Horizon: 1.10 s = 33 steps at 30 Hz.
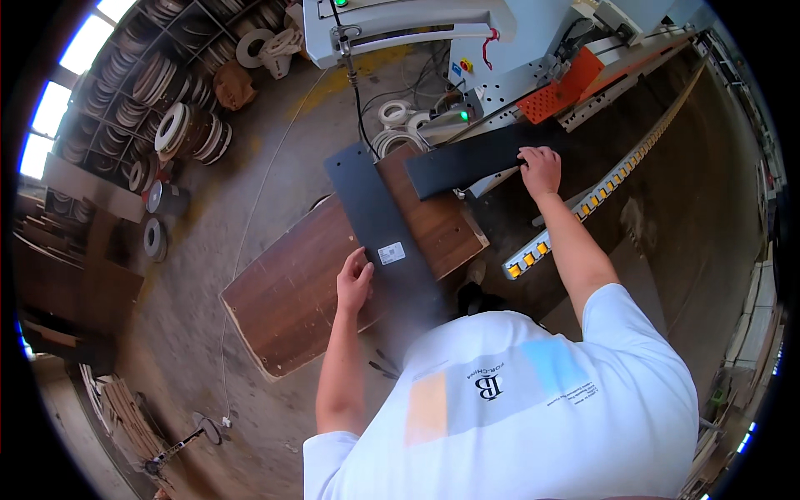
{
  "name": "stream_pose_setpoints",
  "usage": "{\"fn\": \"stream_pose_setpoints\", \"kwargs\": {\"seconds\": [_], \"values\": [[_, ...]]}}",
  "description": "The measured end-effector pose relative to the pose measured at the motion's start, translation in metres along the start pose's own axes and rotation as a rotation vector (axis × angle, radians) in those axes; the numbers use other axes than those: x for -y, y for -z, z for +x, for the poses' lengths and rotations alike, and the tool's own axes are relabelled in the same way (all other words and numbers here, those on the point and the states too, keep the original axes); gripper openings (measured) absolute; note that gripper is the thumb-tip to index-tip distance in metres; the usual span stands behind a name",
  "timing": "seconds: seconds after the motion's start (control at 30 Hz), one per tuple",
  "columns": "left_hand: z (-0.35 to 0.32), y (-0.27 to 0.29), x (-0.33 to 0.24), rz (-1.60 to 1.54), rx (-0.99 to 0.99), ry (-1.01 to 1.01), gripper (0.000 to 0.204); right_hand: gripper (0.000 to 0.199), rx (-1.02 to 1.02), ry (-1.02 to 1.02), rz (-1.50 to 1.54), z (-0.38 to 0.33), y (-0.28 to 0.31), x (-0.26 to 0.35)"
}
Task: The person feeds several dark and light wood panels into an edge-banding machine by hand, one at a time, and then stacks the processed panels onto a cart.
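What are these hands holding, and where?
The left hand touches the labelled board, left edge; the right hand, the other board, near its right end. Gripping cannot be told.

Smooth matt dark panels (pixel 372 204), paper label (pixel 391 252), scuffed wood-look tabletop (pixel 292 292), cloth T-shirt (pixel 575 425), rough-looking concrete floor (pixel 275 417)

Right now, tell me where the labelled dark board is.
The labelled dark board is near the head view's centre, over the brown surface, with the left hand at its left edge.

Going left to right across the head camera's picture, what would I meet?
Grey ring-shaped roll → left hand → white label on a dark board → right hand.
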<state>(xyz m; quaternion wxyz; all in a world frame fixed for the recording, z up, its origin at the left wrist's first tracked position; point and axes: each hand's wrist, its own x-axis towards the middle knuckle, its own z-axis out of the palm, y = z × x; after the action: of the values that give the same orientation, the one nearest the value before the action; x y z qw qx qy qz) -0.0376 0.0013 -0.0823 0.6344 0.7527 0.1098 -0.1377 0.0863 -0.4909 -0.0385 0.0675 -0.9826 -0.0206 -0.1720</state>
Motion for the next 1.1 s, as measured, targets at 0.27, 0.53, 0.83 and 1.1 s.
{"fn": "stream_pose_setpoints", "kwargs": {"seconds": [0.27,0.53,0.83,1.1], "values": [[0.0,-0.004,-0.003,-0.013,-0.009,0.043,0.043,0.047,0.083,-0.109,0.048,-0.046,-0.044,0.082],[-0.002,-0.006,-0.009,-0.033,-0.014,0.069,0.041,0.074,0.375,-0.212,-0.033,-0.02,-0.042,0.077],[-0.001,-0.004,-0.003,-0.016,0.005,0.066,0.041,0.096,0.549,-0.154,-0.046,0.008,-0.041,0.051],[-0.001,-0.002,-0.006,-0.015,0.01,0.066,0.042,0.097,0.549,-0.187,0.0,0.004,-0.024,0.076]]}}
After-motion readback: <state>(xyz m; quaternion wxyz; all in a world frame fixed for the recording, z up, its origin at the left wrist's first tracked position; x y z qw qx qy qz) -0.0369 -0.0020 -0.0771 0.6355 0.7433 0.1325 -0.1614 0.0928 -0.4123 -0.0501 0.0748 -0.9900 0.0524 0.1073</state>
